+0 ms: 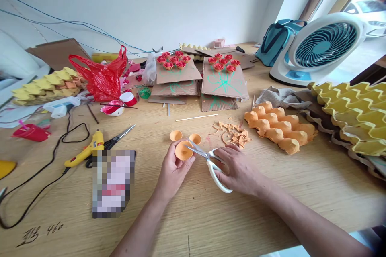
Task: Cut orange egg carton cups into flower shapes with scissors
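My left hand (173, 168) is closed round an orange egg-carton cup (183, 150), holding it up off the wooden table (271, 192). My right hand (237, 168) grips white-handled scissors (211, 164) whose blades are parted, their tips at the cup's right edge. Two more cut orange cups (175, 135) (195, 138) lie just behind the held one. A heap of orange trimmings (235, 133) sits to the right of them. An orange egg-carton strip (279, 128) lies further right.
A yellow glue gun (86, 150) with a black cord, and black-handled scissors (116, 140), lie at the left. Cardboard sheets with red paper flowers (223, 74) stand behind. Yellow egg trays (356, 116) and a fan (322, 46) fill the right; a red bag (102, 76) is at the left rear.
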`<action>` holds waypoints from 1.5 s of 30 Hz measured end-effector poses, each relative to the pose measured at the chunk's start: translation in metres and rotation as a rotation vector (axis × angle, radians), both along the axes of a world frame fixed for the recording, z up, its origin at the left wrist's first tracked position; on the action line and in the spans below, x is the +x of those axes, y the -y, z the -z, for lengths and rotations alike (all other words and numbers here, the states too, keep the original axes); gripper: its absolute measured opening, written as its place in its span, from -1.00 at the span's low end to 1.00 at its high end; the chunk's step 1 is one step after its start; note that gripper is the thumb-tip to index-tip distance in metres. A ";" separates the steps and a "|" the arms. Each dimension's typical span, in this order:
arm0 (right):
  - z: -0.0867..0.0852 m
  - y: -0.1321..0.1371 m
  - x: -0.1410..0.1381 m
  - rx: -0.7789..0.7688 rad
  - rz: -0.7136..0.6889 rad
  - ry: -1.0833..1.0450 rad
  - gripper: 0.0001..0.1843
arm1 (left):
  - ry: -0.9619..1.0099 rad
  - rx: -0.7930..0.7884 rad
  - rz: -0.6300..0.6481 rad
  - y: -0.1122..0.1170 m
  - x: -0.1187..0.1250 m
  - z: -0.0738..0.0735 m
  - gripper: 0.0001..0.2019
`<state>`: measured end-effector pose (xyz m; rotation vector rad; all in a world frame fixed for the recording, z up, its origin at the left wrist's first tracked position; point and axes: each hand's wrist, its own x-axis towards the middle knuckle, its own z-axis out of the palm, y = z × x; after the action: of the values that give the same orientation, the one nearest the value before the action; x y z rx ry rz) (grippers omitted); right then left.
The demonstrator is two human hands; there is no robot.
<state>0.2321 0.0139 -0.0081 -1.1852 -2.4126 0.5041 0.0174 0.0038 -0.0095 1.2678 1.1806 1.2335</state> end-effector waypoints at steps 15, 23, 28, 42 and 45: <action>0.002 0.005 -0.006 0.066 0.056 0.066 -0.79 | -0.431 0.158 -0.160 0.008 0.007 0.008 -0.59; 0.002 0.005 -0.005 0.079 0.027 0.032 -0.78 | -0.410 0.158 -0.148 0.009 0.006 0.008 -0.60; 0.000 0.004 -0.001 0.084 0.004 0.021 -0.75 | -0.405 0.161 -0.125 0.008 0.004 0.008 -0.60; -0.004 0.000 0.006 0.089 -0.056 0.001 -0.75 | -0.260 0.093 -0.003 0.004 -0.005 0.009 -0.62; -0.003 -0.001 0.008 0.086 -0.064 -0.002 -0.76 | -0.220 0.064 0.021 0.004 -0.006 0.009 -0.61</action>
<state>0.2397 0.0147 -0.0056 -1.0739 -2.4510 0.4157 0.0111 0.0001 -0.0187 1.4898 1.2883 1.1461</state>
